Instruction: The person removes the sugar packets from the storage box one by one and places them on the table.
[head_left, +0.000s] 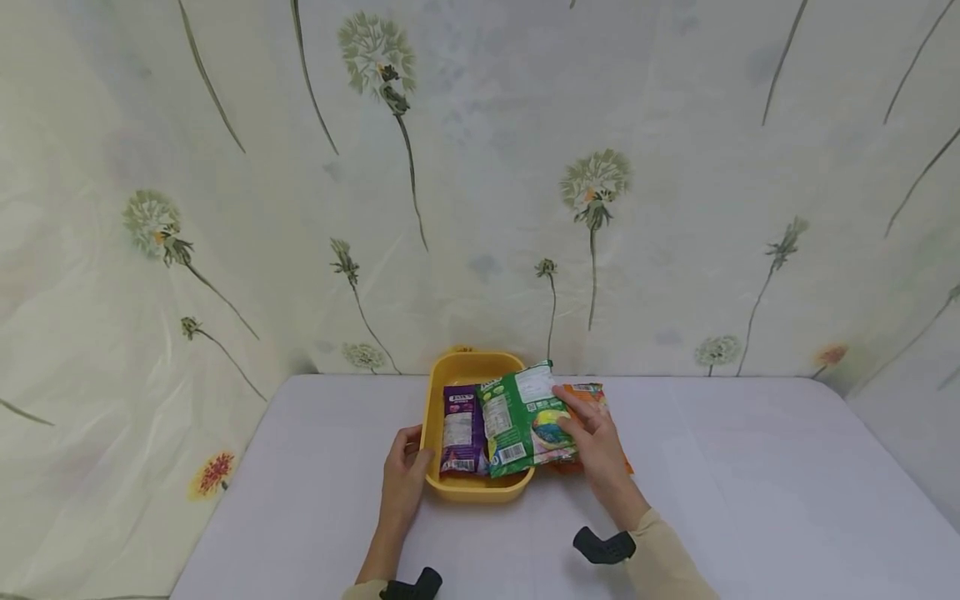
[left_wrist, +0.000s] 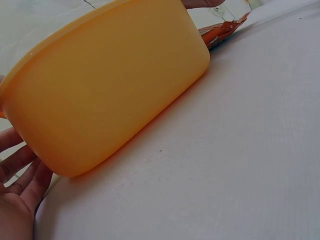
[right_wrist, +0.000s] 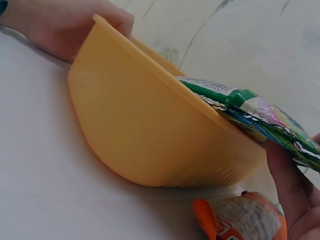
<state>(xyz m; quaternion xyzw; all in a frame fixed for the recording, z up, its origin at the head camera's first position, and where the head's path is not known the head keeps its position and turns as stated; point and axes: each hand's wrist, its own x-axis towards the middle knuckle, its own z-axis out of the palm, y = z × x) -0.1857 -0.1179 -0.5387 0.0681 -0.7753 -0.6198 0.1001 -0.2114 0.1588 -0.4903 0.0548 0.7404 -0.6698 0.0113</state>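
A yellow plastic bin (head_left: 480,495) stands on the white table. My left hand (head_left: 406,477) holds its left side, with the thumb by the rim and the fingers along the outer wall (left_wrist: 110,90). My right hand (head_left: 597,446) pinches the right edge of a green snack packet (head_left: 517,425). That packet lies tilted across the bin's right rim, partly over the opening, as the right wrist view shows (right_wrist: 240,102). Inside the bin, at the left, lies a purple snack packet (head_left: 459,429). An orange packet (head_left: 618,446) rests on the table right of the bin, partly hidden behind my right hand.
The white tabletop (head_left: 735,483) extends to both sides of the bin. Behind the table hangs a pale curtain-like sheet (head_left: 480,167) printed with dandelions. Dark bands with camera mounts (head_left: 604,546) sit on both wrists.
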